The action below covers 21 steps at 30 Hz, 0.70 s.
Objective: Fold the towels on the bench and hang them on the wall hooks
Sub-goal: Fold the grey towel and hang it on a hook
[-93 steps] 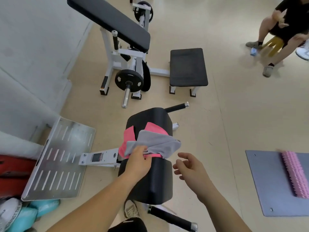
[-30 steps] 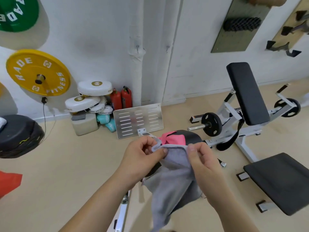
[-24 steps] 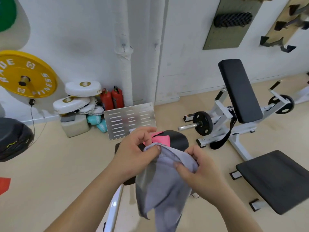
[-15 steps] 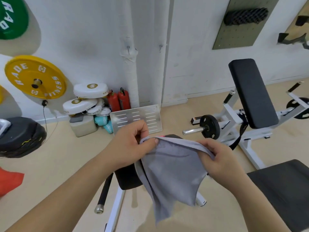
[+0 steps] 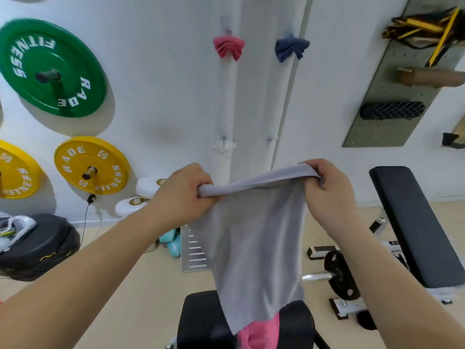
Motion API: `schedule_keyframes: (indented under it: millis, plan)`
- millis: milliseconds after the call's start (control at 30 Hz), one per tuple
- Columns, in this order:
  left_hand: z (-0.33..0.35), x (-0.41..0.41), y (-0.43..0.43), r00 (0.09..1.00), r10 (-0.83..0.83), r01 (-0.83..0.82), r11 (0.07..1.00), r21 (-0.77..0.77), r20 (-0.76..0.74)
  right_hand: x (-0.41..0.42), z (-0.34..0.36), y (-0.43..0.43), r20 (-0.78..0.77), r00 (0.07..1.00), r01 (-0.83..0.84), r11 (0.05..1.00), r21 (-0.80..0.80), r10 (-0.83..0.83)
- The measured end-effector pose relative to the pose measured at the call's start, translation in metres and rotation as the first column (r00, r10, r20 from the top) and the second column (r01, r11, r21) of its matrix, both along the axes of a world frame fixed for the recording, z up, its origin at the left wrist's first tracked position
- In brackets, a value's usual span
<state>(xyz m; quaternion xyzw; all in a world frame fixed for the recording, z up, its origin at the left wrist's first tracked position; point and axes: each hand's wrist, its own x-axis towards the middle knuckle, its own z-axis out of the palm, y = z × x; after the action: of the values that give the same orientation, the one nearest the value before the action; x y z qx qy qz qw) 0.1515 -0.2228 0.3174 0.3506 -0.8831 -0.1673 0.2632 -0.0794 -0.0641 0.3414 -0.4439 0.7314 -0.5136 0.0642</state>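
One view only: your head cam.
Wide-angle, it faces the white wall [image 5: 163,102] straight on; your left hand [image 5: 181,195] and right hand [image 5: 327,190] sit close, mid-frame.

Most of pink towel [image 5: 261,331] hidden behind grey towel [image 5: 256,248]; counter [image 5: 201,321] cut by bottom edge. Leftmost yellow plate [image 5: 15,170] cropped by left edge.

towel [image 5: 256,238] btwn hands, above bench [image 5: 201,321]

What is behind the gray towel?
A pink towel peeks out under the gray towel, on the black bench pad. A slotted metal plate shows beside it. The rest is covered.
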Motion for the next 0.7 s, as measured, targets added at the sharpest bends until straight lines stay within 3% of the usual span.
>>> schedule_keyframes:
  millis: [133, 267, 333, 467, 700]
  plan:
    - [0.022, 0.010, -0.023, 0.991, 0.007, -0.002, 0.999, 0.038, -0.132, 0.006, 0.021, -0.023, -0.026, 0.999, 0.035, 0.980, -0.198, -0.041]
    - [0.004, 0.015, -0.017, 0.989, -0.012, 0.041, 0.978, 0.203, -0.145, 0.012, -0.002, -0.013, 0.065, 0.998, 0.018, 0.986, -0.168, -0.007]
    - [-0.015, 0.016, -0.004, 0.989, -0.028, 0.070, 0.953, 0.296, -0.144, 0.012, -0.022, 0.000, 0.091, 0.995, -0.034, 0.997, -0.074, 0.041]
    - [-0.070, 0.028, 0.032, 0.997, -0.036, 0.060, 0.912, 0.405, -0.067, 0.004, -0.088, 0.032, 0.085, 0.984, -0.173, 0.948, 0.266, 0.155]
    - [-0.175, 0.073, 0.126, 0.981, -0.021, -0.106, 0.782, 0.614, 0.195, -0.008, -0.189, 0.116, 0.017, 0.913, -0.312, 0.669, 0.674, 0.408]
